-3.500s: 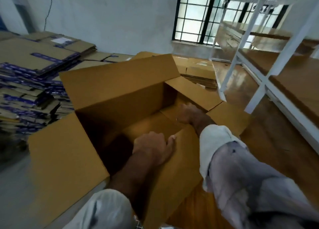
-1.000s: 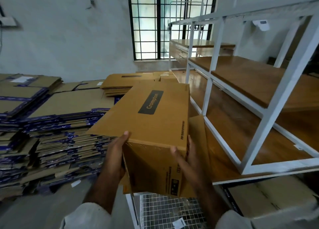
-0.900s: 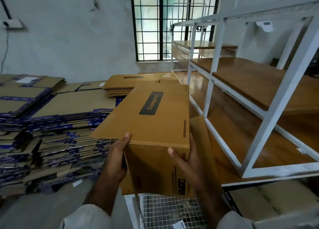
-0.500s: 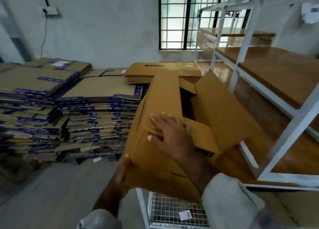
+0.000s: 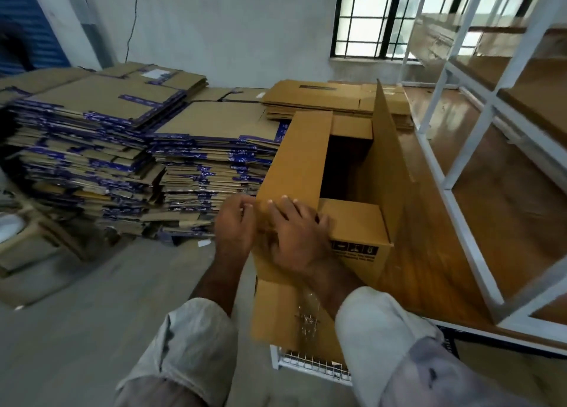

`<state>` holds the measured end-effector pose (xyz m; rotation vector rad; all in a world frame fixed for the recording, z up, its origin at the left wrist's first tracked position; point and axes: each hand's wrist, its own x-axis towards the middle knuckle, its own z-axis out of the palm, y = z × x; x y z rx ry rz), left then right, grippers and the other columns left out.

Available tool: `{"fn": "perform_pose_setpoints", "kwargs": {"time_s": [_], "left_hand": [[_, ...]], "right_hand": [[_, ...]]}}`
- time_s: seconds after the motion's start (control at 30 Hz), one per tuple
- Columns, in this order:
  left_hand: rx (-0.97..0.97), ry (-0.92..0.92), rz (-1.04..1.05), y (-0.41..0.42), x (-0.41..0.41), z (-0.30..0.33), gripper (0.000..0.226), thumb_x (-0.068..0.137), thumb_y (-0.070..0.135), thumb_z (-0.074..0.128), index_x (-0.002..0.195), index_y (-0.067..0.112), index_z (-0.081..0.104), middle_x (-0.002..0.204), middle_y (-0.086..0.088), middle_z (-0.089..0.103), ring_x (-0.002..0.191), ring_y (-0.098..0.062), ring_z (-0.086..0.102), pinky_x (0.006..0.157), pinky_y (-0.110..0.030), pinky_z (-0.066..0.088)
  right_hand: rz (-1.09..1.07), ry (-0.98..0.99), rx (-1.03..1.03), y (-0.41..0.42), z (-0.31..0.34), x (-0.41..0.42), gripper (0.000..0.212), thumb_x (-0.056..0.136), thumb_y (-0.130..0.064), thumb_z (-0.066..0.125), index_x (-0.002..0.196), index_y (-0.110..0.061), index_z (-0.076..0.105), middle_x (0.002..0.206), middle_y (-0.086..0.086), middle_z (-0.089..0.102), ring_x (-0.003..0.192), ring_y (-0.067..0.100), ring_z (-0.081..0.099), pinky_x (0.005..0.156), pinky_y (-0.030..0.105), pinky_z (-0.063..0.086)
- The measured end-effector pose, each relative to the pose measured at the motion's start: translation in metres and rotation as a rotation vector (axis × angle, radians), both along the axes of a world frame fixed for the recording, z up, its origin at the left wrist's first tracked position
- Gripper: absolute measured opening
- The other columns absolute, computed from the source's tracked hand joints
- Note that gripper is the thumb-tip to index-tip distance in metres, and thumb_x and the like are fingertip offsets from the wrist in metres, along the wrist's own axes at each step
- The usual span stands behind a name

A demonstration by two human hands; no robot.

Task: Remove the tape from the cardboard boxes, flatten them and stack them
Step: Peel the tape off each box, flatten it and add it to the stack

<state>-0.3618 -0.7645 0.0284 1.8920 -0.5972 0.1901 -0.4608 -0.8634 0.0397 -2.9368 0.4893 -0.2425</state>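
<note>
An open brown cardboard box (image 5: 294, 158) stands in front of me, its top flaps up and its dark inside showing. My left hand (image 5: 233, 227) grips the box's near left corner with curled fingers. On the near end of the box lies my right hand (image 5: 297, 233), its fingers spread and pressing the cardboard. A strip of clear tape (image 5: 306, 313) clings to the near wall below my right wrist. Stacks of flattened boxes (image 5: 211, 151) with blue tape stand to the left and behind.
A white metal rack with wooden shelves (image 5: 478, 148) runs along the right, close to the box. A white wire basket (image 5: 310, 364) sits under the box's near end. Grey floor (image 5: 79, 308) lies at lower left. More flat cardboard (image 5: 325, 98) is piled below the window.
The box has been turned so its open top faces up. My right hand slid to the near end, and my left hand came up to the near left corner.
</note>
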Motion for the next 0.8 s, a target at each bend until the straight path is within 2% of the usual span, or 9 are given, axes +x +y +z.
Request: {"fn": "perform_pose_setpoints", "kwargs": {"time_s": [0.07,0.17,0.23,0.3,0.37,0.43,0.6,0.7,0.8], "left_hand": [[-0.007,-0.13,-0.095,-0.006,0.0,0.004,0.042,0.096,0.033,0.042,0.11,0.005,0.07,0.107,-0.009,0.07,0.1,-0.023,0.063,0.085,-0.035,0.05],[0.192,-0.103,-0.308,-0.031,-0.005,0.015,0.053,0.1,0.047,0.035,0.111,0.008,0.07,0.109,-0.01,0.069,0.103,-0.026,0.061,0.093,-0.041,0.049],[0.332,-0.112,-0.38,-0.049,-0.008,0.017,0.063,0.097,0.062,0.027,0.109,0.015,0.068,0.107,-0.005,0.067,0.103,-0.028,0.061,0.093,-0.045,0.048],[0.515,-0.157,-0.383,-0.058,-0.01,0.011,0.076,0.088,0.077,0.02,0.127,0.026,0.061,0.132,-0.002,0.06,0.124,-0.031,0.051,0.105,-0.047,0.039],[0.742,-0.23,-0.357,-0.059,-0.017,0.009,0.077,0.085,0.081,0.022,0.143,0.035,0.046,0.151,0.001,0.042,0.137,-0.033,0.035,0.111,-0.055,0.031],[0.819,-0.282,-0.332,-0.062,-0.021,0.009,0.061,0.094,0.071,0.036,0.148,0.042,0.035,0.153,0.002,0.034,0.139,-0.032,0.03,0.11,-0.063,0.028],[0.72,-0.237,-0.367,-0.062,-0.006,0.027,0.054,0.1,0.045,0.053,0.152,0.041,0.038,0.145,-0.002,0.044,0.13,-0.031,0.042,0.102,-0.057,0.045],[0.355,-0.124,-0.341,-0.044,0.003,0.061,0.039,0.104,0.03,0.052,0.143,0.034,0.051,0.124,0.002,0.058,0.107,-0.019,0.06,0.084,-0.042,0.057],[0.006,0.191,-0.325,-0.005,0.028,0.095,0.03,0.107,0.023,0.049,0.134,0.029,0.059,0.118,0.004,0.064,0.1,-0.017,0.064,0.071,-0.037,0.055]], "right_hand": [[0.099,0.043,0.154,-0.009,0.009,-0.005,0.069,0.089,-0.051,0.058,0.153,-0.032,0.039,0.162,0.001,0.032,0.149,0.028,0.028,0.116,0.06,0.028],[0.078,-0.101,0.24,-0.034,0.027,-0.015,0.045,0.087,-0.047,0.059,0.126,-0.025,0.064,0.131,0.001,0.06,0.129,0.027,0.052,0.107,0.049,0.044],[-0.087,-0.155,0.072,-0.057,0.038,-0.027,0.047,0.093,-0.05,0.057,0.133,-0.027,0.062,0.149,0.002,0.05,0.148,0.029,0.032,0.121,0.055,0.022],[-0.256,-0.11,-0.062,-0.079,0.044,-0.043,0.058,0.096,-0.057,0.05,0.147,-0.029,0.049,0.164,0.005,0.032,0.157,0.028,0.01,0.124,0.058,-0.001],[-0.384,-0.049,-0.077,-0.095,0.038,-0.058,0.07,0.095,-0.065,0.048,0.155,-0.031,0.035,0.17,0.007,0.019,0.158,0.034,0.002,0.122,0.063,-0.005],[-0.468,-0.033,0.045,-0.107,0.026,-0.068,0.079,0.094,-0.069,0.048,0.159,-0.032,0.025,0.171,0.006,0.014,0.157,0.037,0.003,0.122,0.066,-0.001],[-0.511,-0.057,0.194,-0.114,0.011,-0.067,0.084,0.091,-0.076,0.045,0.16,-0.034,0.021,0.171,0.002,0.014,0.157,0.036,0.007,0.122,0.067,0.005],[-0.498,-0.037,0.14,-0.114,0.01,-0.067,0.083,0.092,-0.079,0.04,0.16,-0.035,0.022,0.172,0.004,0.012,0.157,0.038,0.006,0.121,0.068,0.007],[-0.512,-0.026,0.106,-0.114,0.009,-0.068,0.082,0.092,-0.08,0.038,0.159,-0.035,0.026,0.171,0.004,0.013,0.157,0.038,0.008,0.121,0.068,0.008]]}}
